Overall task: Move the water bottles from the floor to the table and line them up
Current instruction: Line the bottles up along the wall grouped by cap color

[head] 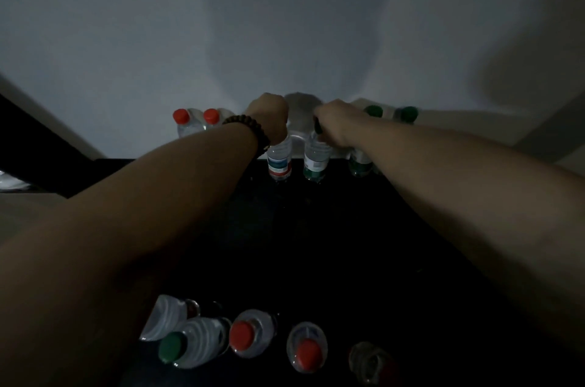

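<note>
Reaching out toward 12 o'clock, both bare arms stretch over the dark table (316, 228) to its far edge by the white wall (285, 22). The left hand (269, 116), with a beaded bracelet (253, 130) on its wrist, curls its fingers round the top of a red-and-blue-labelled bottle (279, 160), hiding the cap. The right hand (337, 122) grips the neck of a green-labelled bottle (316, 161) just beside it at 3 o'clock. Both bottles are clear and upright on the table. Two red-capped bottles (181, 117) stand at 10 o'clock and two green-capped bottles (409, 114) at 2 o'clock. At 6 o'clock are five more bottles (242, 336), seen from above; the dimness hides whether floor or table bears them.
</note>
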The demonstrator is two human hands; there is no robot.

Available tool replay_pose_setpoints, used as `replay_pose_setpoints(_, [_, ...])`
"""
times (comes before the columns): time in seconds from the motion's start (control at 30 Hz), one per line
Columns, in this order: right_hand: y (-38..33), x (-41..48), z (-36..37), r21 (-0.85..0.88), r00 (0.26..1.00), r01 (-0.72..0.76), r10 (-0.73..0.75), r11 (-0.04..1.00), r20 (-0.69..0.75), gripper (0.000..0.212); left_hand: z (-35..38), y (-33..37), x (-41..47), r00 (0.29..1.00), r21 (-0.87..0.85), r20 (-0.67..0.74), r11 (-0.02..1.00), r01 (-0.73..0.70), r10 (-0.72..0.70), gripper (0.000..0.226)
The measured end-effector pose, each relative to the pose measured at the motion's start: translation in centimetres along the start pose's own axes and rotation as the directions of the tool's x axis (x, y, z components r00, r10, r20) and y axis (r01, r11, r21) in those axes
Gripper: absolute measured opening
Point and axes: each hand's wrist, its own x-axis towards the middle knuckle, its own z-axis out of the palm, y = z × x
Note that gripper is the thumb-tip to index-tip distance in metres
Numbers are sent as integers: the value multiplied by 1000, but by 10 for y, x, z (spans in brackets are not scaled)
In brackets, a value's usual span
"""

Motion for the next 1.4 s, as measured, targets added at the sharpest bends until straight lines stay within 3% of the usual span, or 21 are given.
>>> replay_pose_setpoints(0.33, [0, 32, -12, 32, 996, -7, 5, 999, 86, 34, 10, 5, 32, 1000, -62, -8, 998, 24, -24, 29])
replay_pose_setpoints(0.5, [3, 37, -5, 81, 999, -20, 16, 997, 46, 32, 14, 5, 43, 999, -70, -11, 996, 50, -50, 30])
replay_pose_setpoints(0.7, [0, 37, 9, 105, 994, 3, 9, 994, -111, 26, 24, 3, 44, 993, -116, -72, 990, 83, -92, 30])
replay_pose_setpoints(0.97, [-4, 11, 2, 118, 991, -55, 69, 991, -117, 54, 15, -3, 22, 989, -248, -74, 963, 105, -127, 47])
replay_pose_setpoints(1.13, [-19, -29, -5, 94, 990, -84, 94, 992, -105, 46, 14, -3, -16, 982, -195, -48, 966, 172, -184, 47])
replay_pose_setpoints(1.3, [-50, -62, -2, 46, 998, -52, 53, 998, -14, 45, 13, -12, -62, 983, 21, 67, 986, 167, -168, 47])
replay_pose_setpoints(1.4, [-74, -81, 5, 18, 999, -39, 38, 999, 28, 12, 14, -21, -92, 982, 62, 140, 991, 116, -124, 39])
